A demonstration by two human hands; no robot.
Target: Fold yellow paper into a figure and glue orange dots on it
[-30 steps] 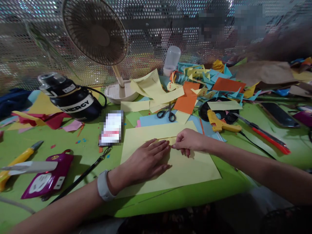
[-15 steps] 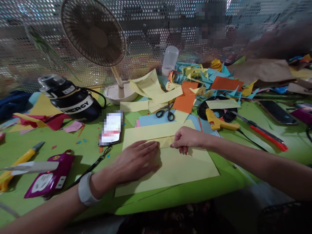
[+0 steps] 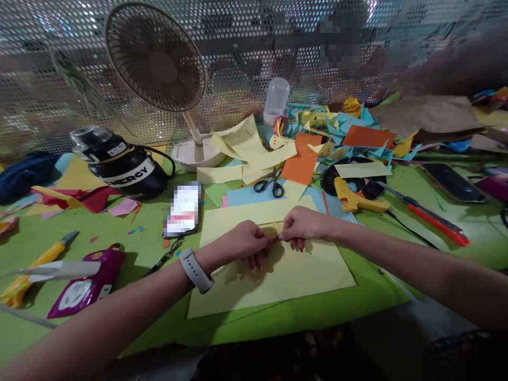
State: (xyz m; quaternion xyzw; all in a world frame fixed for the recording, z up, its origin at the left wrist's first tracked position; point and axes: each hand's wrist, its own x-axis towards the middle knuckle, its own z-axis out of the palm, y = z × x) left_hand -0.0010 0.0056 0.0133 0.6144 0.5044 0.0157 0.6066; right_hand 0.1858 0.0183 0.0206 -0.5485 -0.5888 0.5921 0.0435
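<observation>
A large pale yellow sheet (image 3: 301, 280) lies on the green table in front of me. On its upper part is a narrow folded yellow paper piece (image 3: 270, 230), lying between my hands. My left hand (image 3: 246, 243) is closed in a pinch at the left part of this piece, its other fingers curled under. My right hand (image 3: 304, 227) pinches the right end of the same piece. The fingertips nearly meet, and they partly hide the paper. Black scissors (image 3: 270, 186) lie just beyond the sheet, on blue paper (image 3: 246, 196).
Left are a lit phone (image 3: 183, 209), a black bottle (image 3: 127, 172), a purple pouch (image 3: 89, 280) and a yellow cutter (image 3: 39, 264). A fan (image 3: 194, 153) stands behind. Right are a yellow glue gun (image 3: 357, 200), a red cutter (image 3: 438, 225) and another phone (image 3: 452, 182). Paper scraps (image 3: 337, 127) are heaped behind.
My left hand has gone from lying flat with fingers stretched to a closed pinch, its wrist raised and shifted right. My right hand has stayed nearly still.
</observation>
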